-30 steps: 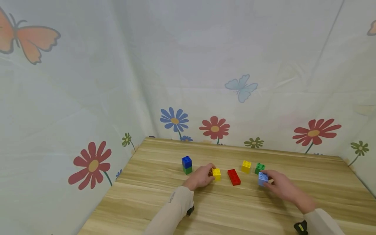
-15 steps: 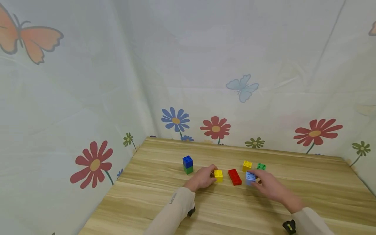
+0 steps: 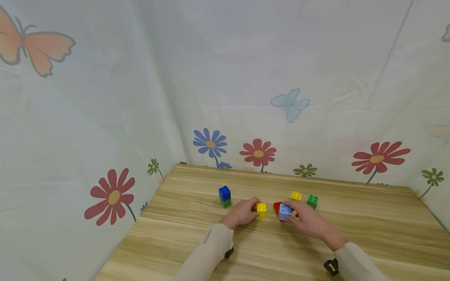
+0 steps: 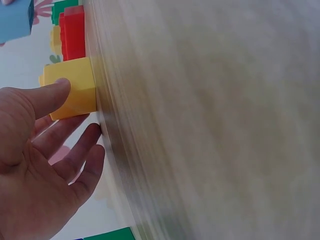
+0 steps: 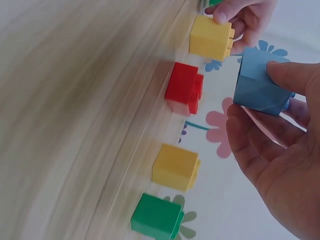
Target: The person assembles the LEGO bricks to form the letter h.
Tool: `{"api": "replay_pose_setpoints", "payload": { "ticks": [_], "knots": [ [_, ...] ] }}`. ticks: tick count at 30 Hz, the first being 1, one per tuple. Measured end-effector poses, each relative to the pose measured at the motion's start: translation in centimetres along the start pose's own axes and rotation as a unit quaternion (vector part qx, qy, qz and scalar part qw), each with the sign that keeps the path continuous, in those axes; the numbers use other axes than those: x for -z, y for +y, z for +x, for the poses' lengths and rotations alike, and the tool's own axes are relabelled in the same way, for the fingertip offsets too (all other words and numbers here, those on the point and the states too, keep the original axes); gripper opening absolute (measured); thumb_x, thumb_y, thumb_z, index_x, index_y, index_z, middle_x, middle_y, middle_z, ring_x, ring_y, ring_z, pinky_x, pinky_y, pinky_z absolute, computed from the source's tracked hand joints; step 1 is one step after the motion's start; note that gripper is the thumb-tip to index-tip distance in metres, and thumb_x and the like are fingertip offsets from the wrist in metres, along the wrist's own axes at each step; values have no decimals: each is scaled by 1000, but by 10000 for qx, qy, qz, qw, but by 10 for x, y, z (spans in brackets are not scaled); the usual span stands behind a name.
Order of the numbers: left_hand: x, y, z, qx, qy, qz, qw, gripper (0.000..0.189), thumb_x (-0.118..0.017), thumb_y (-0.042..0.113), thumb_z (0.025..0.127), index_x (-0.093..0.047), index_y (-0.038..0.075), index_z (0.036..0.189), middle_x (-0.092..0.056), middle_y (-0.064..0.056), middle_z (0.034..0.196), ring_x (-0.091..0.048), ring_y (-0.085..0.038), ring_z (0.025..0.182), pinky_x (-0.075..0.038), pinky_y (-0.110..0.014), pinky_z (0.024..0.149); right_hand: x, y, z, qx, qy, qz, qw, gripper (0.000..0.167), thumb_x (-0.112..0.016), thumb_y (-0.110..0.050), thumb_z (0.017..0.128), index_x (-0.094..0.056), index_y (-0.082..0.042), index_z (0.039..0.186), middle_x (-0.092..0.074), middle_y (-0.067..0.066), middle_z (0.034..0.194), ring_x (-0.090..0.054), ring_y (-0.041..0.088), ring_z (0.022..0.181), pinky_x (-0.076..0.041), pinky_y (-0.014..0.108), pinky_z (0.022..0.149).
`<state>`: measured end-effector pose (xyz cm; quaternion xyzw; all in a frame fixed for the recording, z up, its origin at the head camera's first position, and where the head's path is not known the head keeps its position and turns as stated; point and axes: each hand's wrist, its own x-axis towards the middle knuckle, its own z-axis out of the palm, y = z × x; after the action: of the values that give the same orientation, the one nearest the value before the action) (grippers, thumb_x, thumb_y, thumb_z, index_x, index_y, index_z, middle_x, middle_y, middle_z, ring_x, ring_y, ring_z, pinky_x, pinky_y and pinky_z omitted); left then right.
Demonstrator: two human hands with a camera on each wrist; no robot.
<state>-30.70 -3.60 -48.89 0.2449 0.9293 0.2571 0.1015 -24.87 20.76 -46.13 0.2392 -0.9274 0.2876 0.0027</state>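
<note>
My left hand [image 3: 241, 213] pinches a yellow building block [image 3: 261, 210], which sits on the table with its studs up. In the left wrist view the thumb lies against one side of that yellow block [image 4: 75, 87]. My right hand [image 3: 309, 220] holds a light blue building block [image 3: 284, 212] between thumb and fingers. The right wrist view shows this light blue block [image 5: 260, 82] raised off the table. Under it lies a flat red brick [image 3: 276, 207], partly hidden in the head view; the right wrist view shows the red brick [image 5: 184, 87] apart from it.
A second yellow block [image 3: 296, 196] stands behind my right hand, with a green block [image 3: 312, 201] to its right. Left of my left hand is a stack, a dark blue block [image 3: 224, 193] on a green one [image 3: 225, 203]. A flowered cloth [image 3: 232, 117] hangs behind the wooden table [image 3: 197, 183].
My right hand has carried the light blue block leftward, from near the green block to over the red brick. The left hand stays at its yellow block.
</note>
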Motion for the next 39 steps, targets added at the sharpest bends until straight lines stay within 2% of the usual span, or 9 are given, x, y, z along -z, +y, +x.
{"api": "replay_pose_setpoints", "payload": {
  "ticks": [5,13,25,39],
  "knots": [
    [0,-1,1,-46,-27,48,10000,34,-62,18,93,-51,15,125,-60,-1,113,-55,-13,97,-45,-30,92,-6,-5,9,12,15,98,9999,41,-64,-17,92,-52,-4,129,-58,5,119,-58,16,97,-51,36,79],
    [-3,-1,3,-98,19,72,9999,33,-62,19,93,-51,16,124,-60,0,112,-55,-11,95,-45,-29,91,-13,-15,20,-602,186,246,9977,46,-69,-17,88,-51,-9,130,-58,2,118,-56,15,95,-50,38,86],
    [-5,-1,5,-17,88,114,9999,31,-63,21,92,-50,16,120,-61,-1,113,-56,-12,95,-46,-29,89,-22,-15,36,-496,428,394,9971,42,-69,-13,87,-52,-9,125,-57,4,118,-55,18,99,-48,40,89],
    [-3,-1,5,63,73,-156,9998,28,-63,20,92,-52,16,117,-62,1,111,-57,-11,96,-46,-31,89,-28,-19,50,-613,295,689,9953,42,-68,-12,88,-52,-12,126,-57,2,118,-55,17,98,-50,36,87]
  ]
}}
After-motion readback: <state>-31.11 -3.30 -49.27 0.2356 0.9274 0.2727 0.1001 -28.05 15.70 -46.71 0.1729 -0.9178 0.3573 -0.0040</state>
